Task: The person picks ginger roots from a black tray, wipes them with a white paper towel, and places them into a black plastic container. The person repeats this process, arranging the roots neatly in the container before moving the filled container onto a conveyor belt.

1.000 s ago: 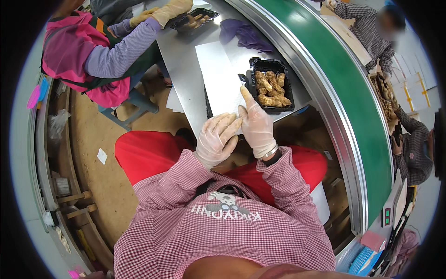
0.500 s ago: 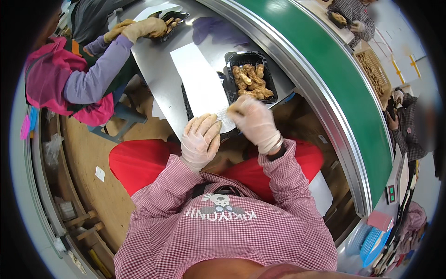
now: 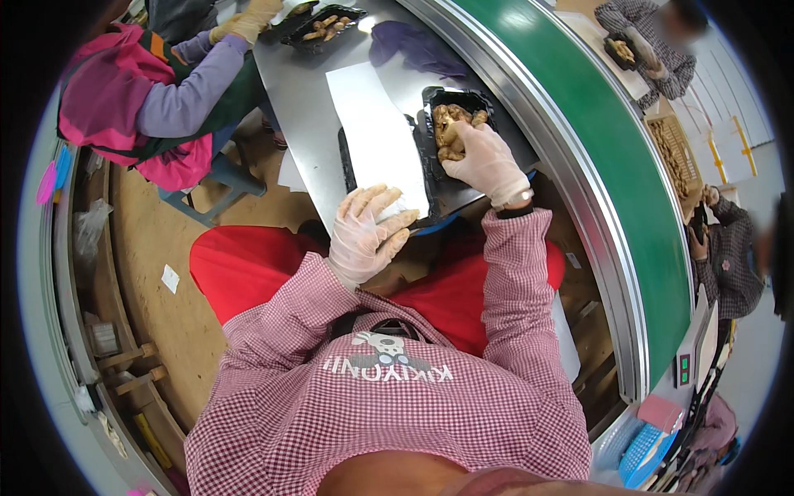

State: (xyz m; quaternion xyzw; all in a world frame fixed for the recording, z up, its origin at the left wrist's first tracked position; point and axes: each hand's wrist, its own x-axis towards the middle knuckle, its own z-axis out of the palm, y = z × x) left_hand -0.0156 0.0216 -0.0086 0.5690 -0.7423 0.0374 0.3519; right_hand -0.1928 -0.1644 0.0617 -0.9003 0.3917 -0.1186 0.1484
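Observation:
My right hand (image 3: 490,168), in a pale translucent glove, reaches into a black plastic tray (image 3: 490,99). Its thumb and fingers are closed around one of the knobbly brown mushrooms (image 3: 449,116) there; the palm side is hidden. My left hand (image 3: 364,233), gloved alike, rests at the near end of a long white paper sheet (image 3: 372,124), thumb apart from the fingers and nothing gripped. Beneath the sheet, the edges of another black tray (image 3: 347,161) stick out on both sides.
A purple cloth (image 3: 413,51) lies on the metal table (image 3: 289,124). At far left, a person (image 3: 141,91) works near another tray of mushrooms (image 3: 327,29). A green conveyor belt (image 3: 595,157) curves along the right, with more workers and a basket (image 3: 682,165) beyond.
My right hand has moved from over the paper's near end, forward and right into the mushroom tray. My left hand has shifted slightly right, its thumb spreading. The neighbour's hands have moved away from their tray.

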